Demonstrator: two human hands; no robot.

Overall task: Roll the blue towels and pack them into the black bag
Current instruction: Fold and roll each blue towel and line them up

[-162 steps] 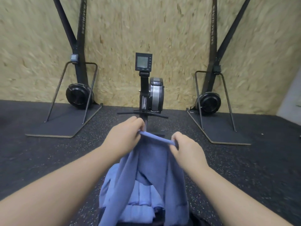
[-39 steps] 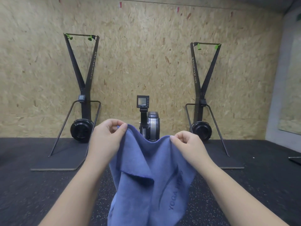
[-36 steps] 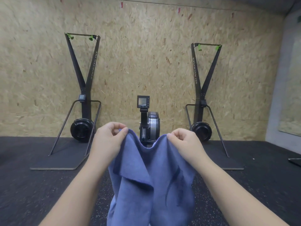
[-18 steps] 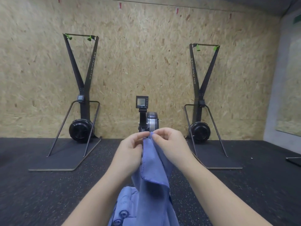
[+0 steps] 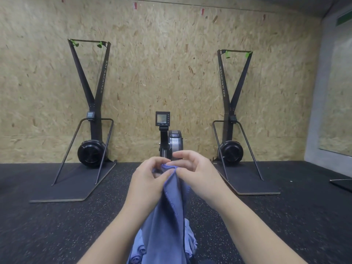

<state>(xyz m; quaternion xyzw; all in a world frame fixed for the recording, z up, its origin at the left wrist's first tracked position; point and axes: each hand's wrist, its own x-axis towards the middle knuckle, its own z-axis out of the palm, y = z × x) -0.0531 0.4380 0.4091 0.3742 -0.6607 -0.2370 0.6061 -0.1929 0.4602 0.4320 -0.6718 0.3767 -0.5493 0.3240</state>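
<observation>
Left hand [image 5: 147,180] and right hand [image 5: 194,173] each pinch, grip clenched, top edge of blue towel [image 5: 165,216] hanging folded above rolled towels [image 5: 138,252].

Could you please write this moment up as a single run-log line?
step: folding towel | left hand: pinches blue towel top edge | right hand: pinches same edge | rolled towels: below | bag: not visible

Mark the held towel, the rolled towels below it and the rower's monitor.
held towel [image 5: 163,221], head view, on the hanging folded cloth.
rolled towels [image 5: 138,253], head view, on the roll ends at bottom.
monitor [image 5: 162,118], head view, on its screen.
</observation>
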